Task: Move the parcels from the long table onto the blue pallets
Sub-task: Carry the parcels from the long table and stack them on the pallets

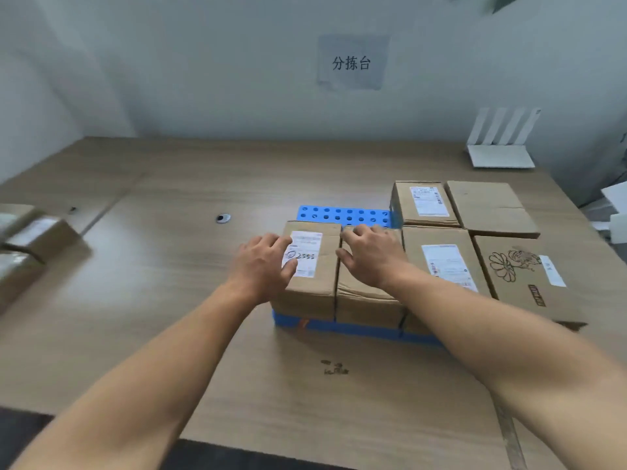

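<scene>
Several brown cardboard parcels lie on a blue pallet (342, 214) in the middle of the wooden table (169, 266). The front-left parcel (312, 286) bears a white label marked 2555. My left hand (264, 262) lies on its left top edge, fingers spread and relaxed, thumb on the label. My right hand (369, 252) rests on top of the neighbouring plain parcel (363, 300), fingers lightly bent over its far edge. To their right are a labelled parcel (441, 266) and a flower-printed one (522, 276). Behind stand two more parcels (424, 201).
More parcels (30, 242) lie at the table's left edge. A white router with antennas (498, 154) stands at the back right by the wall. A paper sign (353, 62) hangs on the wall. A round cable hole (223, 218) is left of the pallet.
</scene>
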